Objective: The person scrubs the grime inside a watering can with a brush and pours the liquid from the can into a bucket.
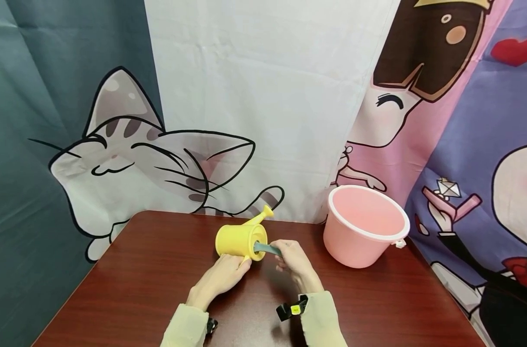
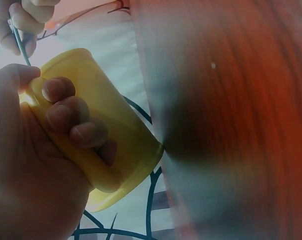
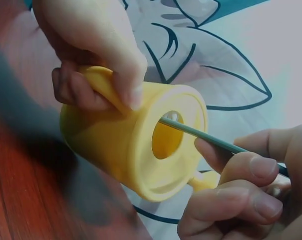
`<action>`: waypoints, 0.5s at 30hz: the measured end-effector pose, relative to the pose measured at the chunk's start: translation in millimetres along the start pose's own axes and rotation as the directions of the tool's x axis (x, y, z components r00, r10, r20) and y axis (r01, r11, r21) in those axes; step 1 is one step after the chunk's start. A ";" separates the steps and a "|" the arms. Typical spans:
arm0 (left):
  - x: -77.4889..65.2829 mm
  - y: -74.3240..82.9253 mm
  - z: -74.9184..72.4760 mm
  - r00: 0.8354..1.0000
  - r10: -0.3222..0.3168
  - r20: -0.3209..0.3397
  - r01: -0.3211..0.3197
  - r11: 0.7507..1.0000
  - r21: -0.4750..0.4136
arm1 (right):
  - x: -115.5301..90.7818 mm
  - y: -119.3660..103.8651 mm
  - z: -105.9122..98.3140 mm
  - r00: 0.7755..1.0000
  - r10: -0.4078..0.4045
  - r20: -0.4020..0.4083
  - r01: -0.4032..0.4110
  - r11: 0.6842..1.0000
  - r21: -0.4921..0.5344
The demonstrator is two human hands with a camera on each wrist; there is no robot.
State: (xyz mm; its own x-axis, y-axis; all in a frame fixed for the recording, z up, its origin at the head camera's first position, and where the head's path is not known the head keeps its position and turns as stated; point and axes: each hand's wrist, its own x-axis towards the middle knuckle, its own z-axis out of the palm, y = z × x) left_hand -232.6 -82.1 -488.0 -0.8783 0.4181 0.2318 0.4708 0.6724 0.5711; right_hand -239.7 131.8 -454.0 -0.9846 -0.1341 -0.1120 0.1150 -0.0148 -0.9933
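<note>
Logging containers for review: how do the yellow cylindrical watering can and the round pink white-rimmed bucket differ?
The watering can is tipped sideways, gripped by the left hand; the bucket stands upright, untouched. The can is yellow and smaller; the bucket pink and larger. Both are hollow.

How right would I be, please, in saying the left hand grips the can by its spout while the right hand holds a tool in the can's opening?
Not its spout: the left hand grips the can by its handle, as the left wrist view shows; the rest stands.

Pale cream sleeves (image 1: 186, 326), black wrist cameras (image 1: 283, 312), yellow label (image 1: 295, 310) on the right one
</note>
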 end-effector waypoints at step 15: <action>0.4 -0.7 1.5 1.000 0.021 -0.019 -0.021 1.000 0.021 | 3.5 6.8 22.9 0.999 -0.028 0.046 0.025 0.998 0.056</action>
State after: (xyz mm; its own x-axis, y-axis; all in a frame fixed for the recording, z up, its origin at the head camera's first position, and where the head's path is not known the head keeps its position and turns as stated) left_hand -233.1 -81.5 -489.6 -0.8697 0.4201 0.2590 0.4904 0.6762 0.5498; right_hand -239.4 108.5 -460.5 -0.9804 -0.1788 -0.0825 0.0971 -0.0742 -0.9925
